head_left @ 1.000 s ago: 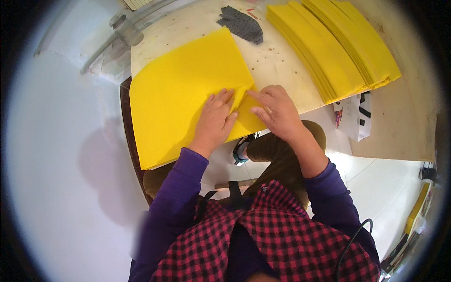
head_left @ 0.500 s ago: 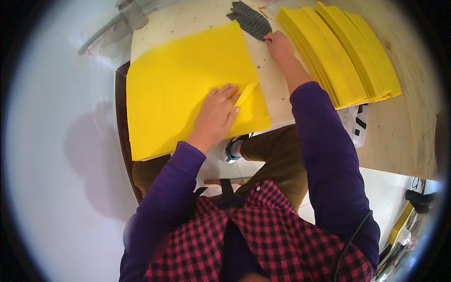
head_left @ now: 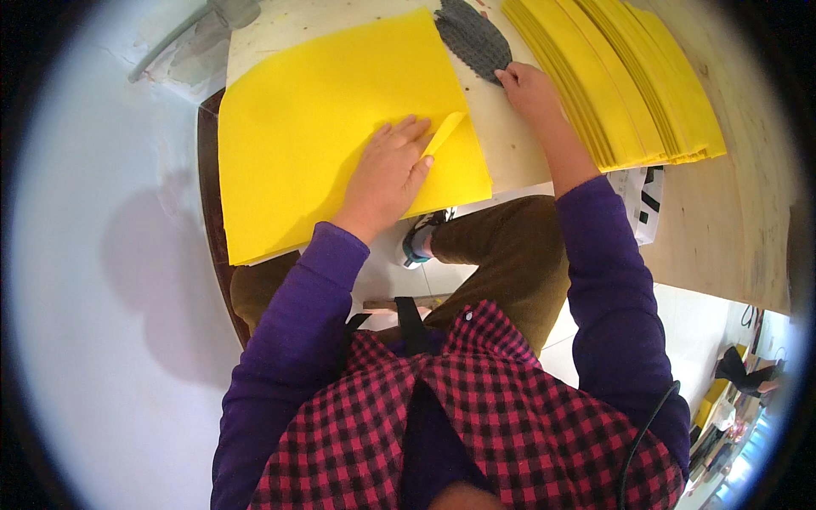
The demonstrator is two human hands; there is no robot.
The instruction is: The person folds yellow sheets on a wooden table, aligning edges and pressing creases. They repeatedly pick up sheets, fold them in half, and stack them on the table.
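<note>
A: Layout, big to small?
B: Bench (head_left: pixel 513 157) first. Yellow sheet (head_left: pixel 327 110) on its left part, along the near edge. 2 folded yellow stacks (head_left: pixel 586 89) at right. Gray cloth (head_left: pixel 474 41) between sheet and stacks, toward the far side. Smallest: turned-up yellow flap (head_left: pixel 445 132) on the sheet's right half.
A: Hands?
B: Apart. Left hand (head_left: pixel 384 174) flat on the sheet, fingers at the flap's base. Right hand (head_left: pixel 531 89) has thumb and fingertips pinched on the cloth's near end.
A: How to do it well?
B: My take: steady left palm so the sheet doesn't skid, fingertips snug to the flap so the crease can't wander. Keep the right pinch at the cloth's very end, and lift it rather than drag it; dragging could snag the sheet's edge.
A: Orientation?
B: Sheet near square, no clear long axis; 1 corner points far right. Cloth's long axis is diagonal, far-left to near-right. Flap is narrow, long axis near-left to far-right, tip pointing far right.
</note>
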